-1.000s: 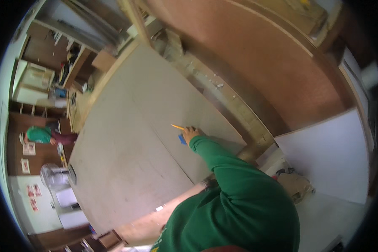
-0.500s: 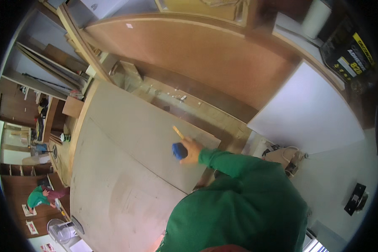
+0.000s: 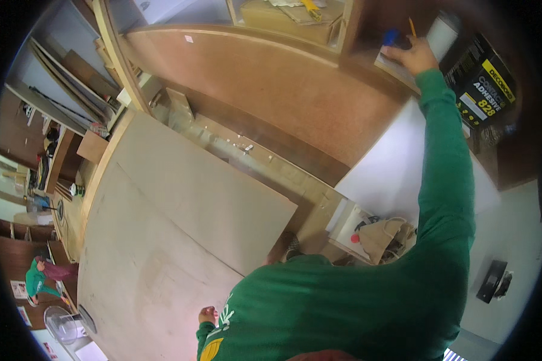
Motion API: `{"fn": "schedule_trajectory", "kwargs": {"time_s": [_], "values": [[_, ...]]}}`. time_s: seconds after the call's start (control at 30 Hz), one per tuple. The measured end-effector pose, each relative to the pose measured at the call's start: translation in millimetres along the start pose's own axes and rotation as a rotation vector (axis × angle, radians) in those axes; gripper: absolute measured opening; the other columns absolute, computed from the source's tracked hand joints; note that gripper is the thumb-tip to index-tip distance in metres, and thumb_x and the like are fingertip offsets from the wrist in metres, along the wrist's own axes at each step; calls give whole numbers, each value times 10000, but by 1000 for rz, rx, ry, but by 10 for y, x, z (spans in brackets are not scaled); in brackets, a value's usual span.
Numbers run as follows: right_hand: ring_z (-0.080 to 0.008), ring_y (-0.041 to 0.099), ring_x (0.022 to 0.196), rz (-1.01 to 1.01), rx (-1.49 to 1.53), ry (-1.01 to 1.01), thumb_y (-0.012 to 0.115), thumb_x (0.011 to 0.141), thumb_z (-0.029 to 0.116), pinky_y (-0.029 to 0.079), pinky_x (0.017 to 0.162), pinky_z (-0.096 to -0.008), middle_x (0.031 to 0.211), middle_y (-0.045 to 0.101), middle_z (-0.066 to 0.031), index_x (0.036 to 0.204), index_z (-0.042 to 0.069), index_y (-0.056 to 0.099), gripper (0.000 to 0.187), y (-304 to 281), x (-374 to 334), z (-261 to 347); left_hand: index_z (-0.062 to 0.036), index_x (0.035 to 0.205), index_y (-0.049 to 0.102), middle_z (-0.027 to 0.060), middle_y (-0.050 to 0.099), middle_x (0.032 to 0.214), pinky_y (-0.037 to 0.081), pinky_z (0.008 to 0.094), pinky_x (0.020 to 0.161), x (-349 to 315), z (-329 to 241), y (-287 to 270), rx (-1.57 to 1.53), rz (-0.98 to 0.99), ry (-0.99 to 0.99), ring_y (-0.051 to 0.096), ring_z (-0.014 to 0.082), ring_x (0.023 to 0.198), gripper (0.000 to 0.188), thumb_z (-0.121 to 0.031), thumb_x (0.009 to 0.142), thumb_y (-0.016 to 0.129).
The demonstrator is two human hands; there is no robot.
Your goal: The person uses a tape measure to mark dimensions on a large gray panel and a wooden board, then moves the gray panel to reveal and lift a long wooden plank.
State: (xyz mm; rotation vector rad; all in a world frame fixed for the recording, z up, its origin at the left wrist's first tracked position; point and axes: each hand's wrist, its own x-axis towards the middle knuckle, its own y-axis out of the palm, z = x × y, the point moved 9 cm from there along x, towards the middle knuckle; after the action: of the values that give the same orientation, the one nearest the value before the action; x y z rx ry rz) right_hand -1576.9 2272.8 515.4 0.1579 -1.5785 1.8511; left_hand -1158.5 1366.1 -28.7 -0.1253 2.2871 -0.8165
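Note:
My right hand (image 3: 420, 58) is stretched out to the far right, above a shelf. A yellow-orange pencil (image 3: 412, 26) sticks up from its fingers. At its fingertips is a compact, rounded blue object (image 3: 391, 37), like a tape measure; whether it rests on the shelf I cannot tell. Beside this hand stands a pale cylinder (image 3: 442, 36). My left hand (image 3: 208, 315) is low, near my body, over the large grey-beige board (image 3: 180, 198). Its fingers are curled in, and anything inside them is hidden.
A black adhesive tin (image 3: 485, 84) stands right of my right hand. Behind the board runs a brown panel (image 3: 271, 84), with a white panel (image 3: 397, 162) leaning near it. A brown bag (image 3: 382, 237) sits by the board's right side. A co-worker (image 3: 39, 280) in green is far left.
My right hand has moved from over the board to the shelf at far right, carrying the pencil and blue object. My left hand has come into view at the lower middle.

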Motion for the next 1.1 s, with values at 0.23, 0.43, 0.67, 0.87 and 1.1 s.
{"fn": "schedule_trajectory", "kwargs": {"time_s": [0.23,0.43,0.67,0.87,1.1], "values": [[-339,533,1153,218,-61,126,757,592,566,412,976,-366,1252,519,-282,1182,-76,570,892,751,593,-500,24,942,606,114,653,756,540,299,571,-242,-535,-22,9,-32,67,637,183,623,156,-117,881,578],[-332,543,1151,284,77,168,781,585,568,409,980,-348,1241,555,-248,1365,-40,383,1067,1022,865,-929,5,917,610,100,650,708,506,291,542,-608,-232,255,1,-40,-217,612,171,580,190,-180,874,598],[-358,372,1308,326,-24,132,600,639,774,285,1080,-380,1400,396,-247,1413,-49,285,1173,1254,1133,-1301,0,932,615,67,630,711,481,295,567,-867,387,442,-205,-9,-437,568,142,589,210,-205,887,600],[-348,288,1361,518,-33,138,420,721,834,206,1111,-378,1457,322,-230,1375,-43,385,1095,1519,1419,-1483,-6,947,632,64,642,722,489,298,619,-739,390,431,-226,-82,-389,593,145,651,262,-258,881,618],[-361,391,1274,222,-259,-69,363,769,812,284,1065,-405,1377,426,-189,1334,45,456,957,1223,1795,-1822,-19,980,631,97,662,794,497,344,710,-356,158,460,-102,-54,-262,627,217,722,386,-380,842,611]]}}
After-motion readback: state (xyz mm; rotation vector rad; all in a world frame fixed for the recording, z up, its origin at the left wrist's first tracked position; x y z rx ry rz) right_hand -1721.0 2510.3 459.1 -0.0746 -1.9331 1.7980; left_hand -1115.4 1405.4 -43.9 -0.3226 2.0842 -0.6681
